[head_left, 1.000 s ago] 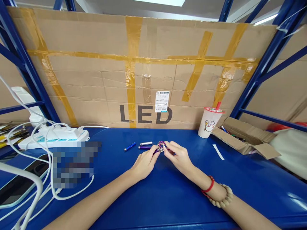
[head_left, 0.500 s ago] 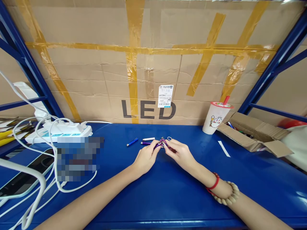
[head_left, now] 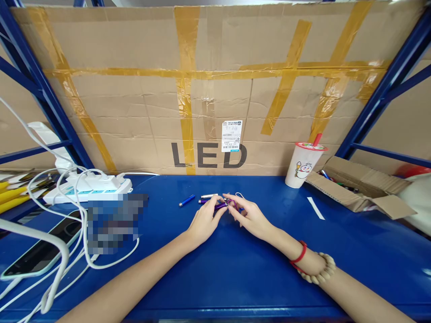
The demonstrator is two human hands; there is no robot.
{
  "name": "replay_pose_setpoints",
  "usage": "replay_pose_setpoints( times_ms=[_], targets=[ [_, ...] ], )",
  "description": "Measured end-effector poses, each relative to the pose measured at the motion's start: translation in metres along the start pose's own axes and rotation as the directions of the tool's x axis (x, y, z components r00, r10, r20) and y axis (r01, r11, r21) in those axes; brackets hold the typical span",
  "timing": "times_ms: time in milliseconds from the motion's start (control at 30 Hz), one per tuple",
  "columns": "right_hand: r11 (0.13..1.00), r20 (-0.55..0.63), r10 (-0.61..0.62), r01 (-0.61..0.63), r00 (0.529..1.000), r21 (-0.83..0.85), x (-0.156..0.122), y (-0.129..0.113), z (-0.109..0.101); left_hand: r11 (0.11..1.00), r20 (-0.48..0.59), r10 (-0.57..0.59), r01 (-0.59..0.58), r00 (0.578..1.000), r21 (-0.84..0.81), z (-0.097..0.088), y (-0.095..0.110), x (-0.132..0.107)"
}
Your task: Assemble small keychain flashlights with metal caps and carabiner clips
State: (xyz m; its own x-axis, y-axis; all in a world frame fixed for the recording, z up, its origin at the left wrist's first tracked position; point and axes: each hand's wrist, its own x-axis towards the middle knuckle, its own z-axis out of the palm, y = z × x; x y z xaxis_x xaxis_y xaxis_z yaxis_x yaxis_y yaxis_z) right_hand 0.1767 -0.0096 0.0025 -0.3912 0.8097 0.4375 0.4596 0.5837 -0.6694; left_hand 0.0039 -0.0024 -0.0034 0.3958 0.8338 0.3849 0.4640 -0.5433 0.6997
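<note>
On the left, a white power strip [head_left: 125, 187] lies on the blue table [head_left: 215, 278], followed by a blue tube [head_left: 186, 200] and a silver tube [head_left: 209, 196] beside a dark purple tube [head_left: 202, 201]. At the middle, the left hand [head_left: 204, 220] grasps another purple tube [head_left: 220, 206] with thumb and fingers, while the right hand [head_left: 252, 218] pinches near the small metal piece [head_left: 228, 201] at its right end. Farther right stands a white cup [head_left: 305, 167].
</note>
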Motion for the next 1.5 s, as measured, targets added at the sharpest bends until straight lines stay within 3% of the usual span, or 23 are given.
replay_pose_setpoints(
  times_ms=[167, 333, 467, 600, 733, 833, 1000, 1200, 1333, 1500],
  targets=[
    [0.999, 0.008, 0.013, -0.013, 1.0, 0.042, 0.002, -0.002, -0.001, 1.0, -0.01, 0.0, -0.001, 1.0, -0.029, 0.002, -0.002, 0.0],
    [0.999, -0.057, -0.026, 0.024, 0.998, -0.043, 0.005, 0.001, -0.003, 0.996, -0.024, 0.042, -0.044, 0.999, -0.072, 0.002, -0.001, 0.0],
    [0.994, -0.172, -0.005, -0.014, 0.985, -0.109, 0.01, 0.01, -0.011, 1.0, -0.092, 0.014, -0.013, 0.996, 0.015, 0.001, 0.0, 0.0],
    [0.971, -0.366, 0.08, -0.155, 0.927, -0.181, 0.014, 0.026, -0.027, 0.986, -0.205, 0.013, 0.021, 0.979, 0.163, -0.006, -0.002, 0.002],
    [0.854, -0.432, 0.257, -0.413, 0.864, -0.317, 0.014, 0.038, -0.041, 0.933, -0.251, 0.034, 0.059, 0.967, 0.355, -0.017, -0.01, 0.006],
    [0.769, -0.42, 0.331, -0.5, 0.845, -0.398, 0.013, 0.044, -0.043, 0.878, -0.223, 0.036, 0.076, 0.974, 0.473, -0.023, -0.017, 0.009],
    [0.857, -0.357, 0.302, -0.416, 0.884, -0.304, 0.013, 0.059, -0.036, 0.823, -0.141, 0.106, -0.007, 0.984, 0.568, -0.021, -0.022, 0.008],
    [0.887, -0.367, 0.146, -0.285, 0.919, -0.362, 0.013, 0.077, -0.035, 0.744, -0.054, 0.158, -0.083, 0.986, 0.662, -0.014, -0.019, 0.006],
    [0.886, -0.356, 0.076, -0.227, 0.932, -0.405, 0.011, 0.068, -0.037, 0.692, -0.021, 0.159, -0.096, 0.987, 0.715, -0.013, -0.018, 0.007],
    [0.868, -0.134, -0.149, 0.064, 0.98, -0.493, 0.01, 0.04, -0.026, 0.704, 0.005, 0.148, -0.109, 0.989, 0.702, -0.013, -0.015, 0.007]
  ],
)
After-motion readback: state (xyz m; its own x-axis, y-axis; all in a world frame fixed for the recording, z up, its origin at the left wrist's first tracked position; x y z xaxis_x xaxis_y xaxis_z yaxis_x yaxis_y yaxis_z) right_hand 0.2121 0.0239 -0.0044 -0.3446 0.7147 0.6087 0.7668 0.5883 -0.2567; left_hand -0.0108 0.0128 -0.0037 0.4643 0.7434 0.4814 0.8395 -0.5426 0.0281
